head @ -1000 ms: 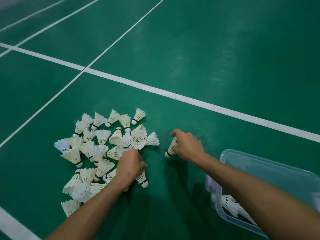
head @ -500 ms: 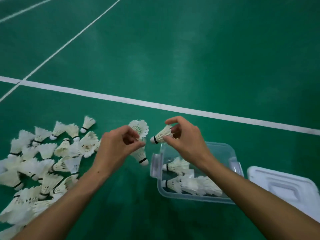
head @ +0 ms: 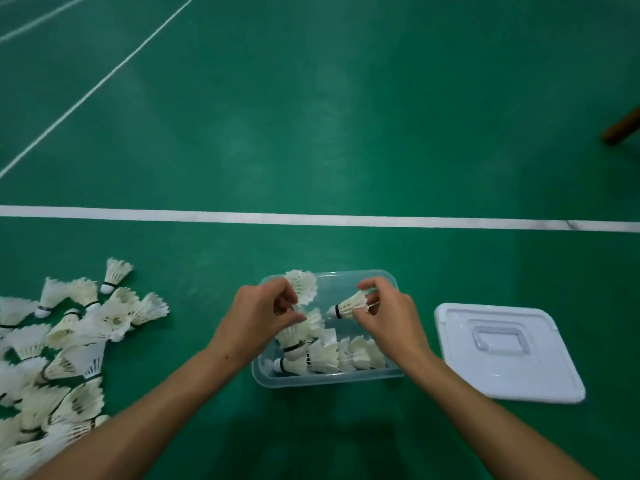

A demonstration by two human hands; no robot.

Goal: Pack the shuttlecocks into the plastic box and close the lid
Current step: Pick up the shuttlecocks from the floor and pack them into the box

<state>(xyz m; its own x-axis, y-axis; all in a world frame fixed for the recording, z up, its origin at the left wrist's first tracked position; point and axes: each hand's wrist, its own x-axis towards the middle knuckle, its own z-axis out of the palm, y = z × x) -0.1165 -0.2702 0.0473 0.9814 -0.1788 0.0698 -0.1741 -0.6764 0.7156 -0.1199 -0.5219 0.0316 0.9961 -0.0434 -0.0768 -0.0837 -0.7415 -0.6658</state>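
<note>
A clear plastic box (head: pixel 393 282) sits open on the green floor, with several white shuttlecocks (head: pixel 332 356) lying in its near half. My left hand (head: pixel 258 318) hovers over the box's left side and grips shuttlecocks (head: pixel 303 287): one fans out above the fingers, another hangs below them. Over the right side, my right hand (head: pixel 389 315) pinches one shuttlecock (head: pixel 349 306) by its feathers, its cork pointing left. A pile of loose shuttlecocks (head: pixel 69 344) lies on the floor to the left. The white lid (head: pixel 554 382) lies flat to the right of the box.
A broad white court line (head: pixel 450 221) crosses the floor beyond the box, and thinner lines run off at the upper left. A brown wooden leg (head: pixel 621 128) juts in at the right edge.
Both hands carried shuttlecocks from the pile to above the box. The view swung right, so the box now sits in the middle and the lid shows fully.
</note>
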